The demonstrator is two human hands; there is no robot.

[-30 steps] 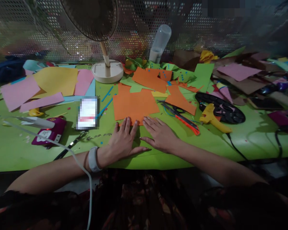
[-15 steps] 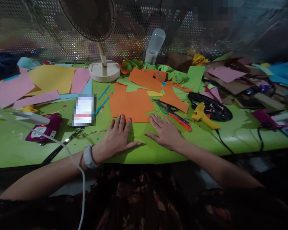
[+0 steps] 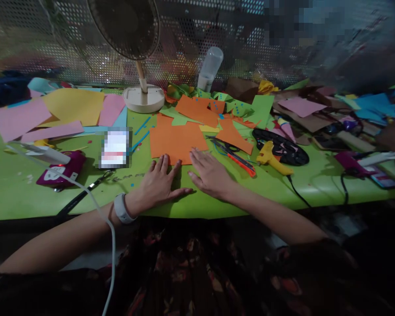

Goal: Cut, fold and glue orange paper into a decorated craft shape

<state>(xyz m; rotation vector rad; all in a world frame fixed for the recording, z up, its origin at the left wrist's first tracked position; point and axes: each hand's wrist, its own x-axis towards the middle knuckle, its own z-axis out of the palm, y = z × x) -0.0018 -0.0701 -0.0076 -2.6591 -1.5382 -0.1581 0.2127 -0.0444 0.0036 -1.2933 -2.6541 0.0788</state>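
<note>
Two bare hands, both open, palms down at the near side of one large orange sheet (image 3: 177,141), which lies flat on the green tabletop (image 3: 197,206) in front of the wearer. Left hand (image 3: 157,182): fingers spread, thumb out to the side, fingertips at the sheet's near edge, nothing gripped. Right hand (image 3: 210,174): fingers closer together, fingertips over the near right corner, nothing gripped; it hides that corner. How hard either presses, cannot tell. Counted: one red-orange cutter (image 3: 242,164), one yellow glue gun (image 3: 273,159), one fan (image 3: 143,98), one clear bottle (image 3: 211,66), two magenta boxes (image 3: 61,170), one at each side. Screen of the phone (image 3: 114,149) left of the sheet blurred out; top of the fan cut off by the frame; scissors (image 3: 232,145) partly under an orange scrap (image 3: 234,135). The black tray (image 3: 292,151) sits partly behind the glue gun. Colored offcuts crowd the far side, overlapping, too jumbled to count. A white cable (image 3: 113,254) passes across the left forearm, near the gray wristband (image 3: 121,208).
</note>
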